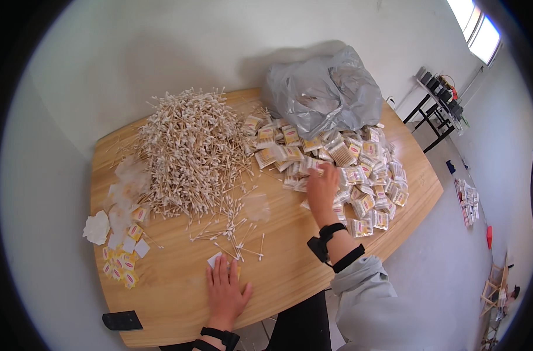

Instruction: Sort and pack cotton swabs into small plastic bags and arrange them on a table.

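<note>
My left hand (pixel 224 291) lies flat on the wooden table (pixel 278 275), its fingers spread over a small white-and-yellow label (pixel 214 259). My right hand (pixel 321 190) reaches into a heap of small clear packets of cotton swabs (pixel 348 169) at the right; its fingers rest on the packets, and whether they grip one I cannot tell. A big loose pile of wooden cotton swabs (pixel 187 149) covers the table's middle and far left. Stray swabs (pixel 234 240) lie scattered just beyond my left hand.
A crumpled grey plastic bag (pixel 325 93) sits at the far edge behind the packets. Empty clear wrappers and yellow labels (pixel 123 251) lie at the left edge beside a white wad (pixel 96 227). A black object (pixel 121 320) rests near the front left corner. A black rack (pixel 439 102) stands by the wall.
</note>
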`<action>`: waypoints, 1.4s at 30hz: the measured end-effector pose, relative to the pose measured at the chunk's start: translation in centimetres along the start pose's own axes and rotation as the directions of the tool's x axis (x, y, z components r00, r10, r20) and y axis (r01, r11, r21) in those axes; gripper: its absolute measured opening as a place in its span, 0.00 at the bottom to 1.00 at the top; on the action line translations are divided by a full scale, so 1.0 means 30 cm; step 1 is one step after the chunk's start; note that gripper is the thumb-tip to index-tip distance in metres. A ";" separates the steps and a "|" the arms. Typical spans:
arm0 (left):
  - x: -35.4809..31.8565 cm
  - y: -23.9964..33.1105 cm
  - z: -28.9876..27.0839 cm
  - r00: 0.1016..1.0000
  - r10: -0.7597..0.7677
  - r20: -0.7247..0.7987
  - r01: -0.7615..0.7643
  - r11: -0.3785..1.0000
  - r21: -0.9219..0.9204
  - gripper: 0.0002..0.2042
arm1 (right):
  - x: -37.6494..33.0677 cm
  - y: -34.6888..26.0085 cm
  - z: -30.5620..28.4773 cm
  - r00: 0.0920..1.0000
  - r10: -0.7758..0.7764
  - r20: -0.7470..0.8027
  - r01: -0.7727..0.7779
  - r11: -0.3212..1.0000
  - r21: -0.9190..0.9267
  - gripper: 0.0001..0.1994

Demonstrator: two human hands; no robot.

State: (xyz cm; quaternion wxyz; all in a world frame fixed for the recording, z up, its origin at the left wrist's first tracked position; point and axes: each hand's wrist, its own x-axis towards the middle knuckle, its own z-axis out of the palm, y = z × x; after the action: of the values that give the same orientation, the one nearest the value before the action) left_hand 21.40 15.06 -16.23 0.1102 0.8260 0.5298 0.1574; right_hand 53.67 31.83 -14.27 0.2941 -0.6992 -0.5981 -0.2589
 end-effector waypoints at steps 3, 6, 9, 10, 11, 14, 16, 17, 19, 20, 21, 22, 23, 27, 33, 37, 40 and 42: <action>0.001 0.004 0.003 1.000 0.005 -0.011 -0.005 1.000 -0.017 0.34 | 0.029 0.051 -0.043 0.999 0.028 0.020 -0.025 0.993 -0.113 0.10; 0.011 0.022 0.003 1.000 0.005 0.011 -0.004 1.000 -0.026 0.34 | -0.041 -0.001 -0.004 0.976 0.001 0.218 -0.047 0.978 0.205 0.13; -0.018 -0.012 0.008 1.000 -0.004 -0.005 0.004 1.000 -0.012 0.36 | -0.128 -0.280 -0.104 0.924 -0.192 0.331 0.010 0.877 0.480 0.16; -0.011 -0.007 0.011 1.000 0.010 -0.007 -0.010 1.000 -0.020 0.36 | -0.152 -0.315 -0.117 0.925 -0.233 0.299 0.060 0.870 0.490 0.16; -0.014 -0.009 0.007 1.000 0.003 -0.004 -0.003 1.000 -0.018 0.37 | -0.183 -0.330 -0.102 0.927 -0.228 0.299 0.057 0.871 0.489 0.16; -0.008 -0.004 0.002 1.000 -0.001 0.005 0.002 0.999 -0.038 0.37 | -0.259 -0.322 -0.040 0.920 -0.165 0.355 -0.058 0.838 0.542 0.15; -0.011 -0.004 -0.011 0.999 -0.032 0.013 0.033 0.998 -0.045 0.37 | -0.288 -0.320 -0.039 0.902 0.202 0.381 -0.395 0.741 0.543 0.13; -0.011 0.000 -0.018 0.999 -0.036 0.003 0.036 0.997 -0.065 0.36 | -0.287 -0.318 -0.038 0.901 0.182 0.395 -0.392 0.732 0.557 0.13; -0.010 0.008 -0.023 0.998 -0.057 -0.009 0.056 0.995 -0.080 0.36 | -0.244 -0.322 -0.037 0.726 0.367 0.581 -0.668 0.576 0.471 0.10; -0.011 0.009 -0.022 0.999 -0.045 -0.028 0.043 0.997 -0.063 0.36 | -0.232 -0.357 -0.028 0.725 0.349 0.593 -0.666 0.573 0.478 0.10; -0.004 0.014 -0.013 0.999 -0.023 -0.046 0.020 0.998 -0.052 0.36 | -0.220 -0.386 -0.016 0.791 0.286 0.540 -0.607 0.477 0.636 0.11; -0.005 0.013 -0.009 0.998 -0.040 -0.046 0.037 0.998 -0.045 0.36 | -0.207 -0.436 -0.013 0.848 0.231 0.477 -0.530 0.353 0.771 0.13; -0.006 0.013 -0.006 0.998 -0.021 -0.054 0.018 0.999 -0.049 0.35 | -0.198 -0.488 -0.014 0.847 0.218 0.485 -0.532 0.345 0.773 0.13; -0.030 -0.005 -0.044 0.999 -0.027 -0.018 0.024 0.990 -0.136 0.30 | -0.111 -0.681 -0.132 0.648 -0.173 0.741 -0.743 0.068 0.666 0.15; -0.032 -0.022 -0.002 0.980 -0.027 -0.196 -0.059 0.905 -0.421 0.25 | -0.197 -0.852 -0.134 0.546 -0.343 0.764 -0.760 0.181 0.624 0.15; -0.039 -0.027 -0.010 0.960 0.065 -0.271 -0.131 0.963 -0.235 0.27 | -0.239 -0.793 -0.138 0.774 -0.180 0.606 -0.495 0.424 0.758 0.16; -0.074 -0.047 -0.049 0.960 -0.131 -0.246 0.065 0.963 -0.261 0.32 | -0.335 -0.623 -0.174 0.862 0.025 0.506 -0.430 0.563 0.706 0.17; -0.120 -0.092 -0.059 0.949 -0.216 -0.232 0.161 0.959 -0.235 0.36 | -0.412 -0.504 -0.253 0.861 0.114 0.496 -0.445 0.643 0.624 0.17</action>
State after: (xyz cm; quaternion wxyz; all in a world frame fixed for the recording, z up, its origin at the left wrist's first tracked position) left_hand 17.00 12.96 -16.07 0.1438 0.7275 0.5966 0.3068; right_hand 36.78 19.59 -16.29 0.4478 -0.6504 -0.5799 0.2003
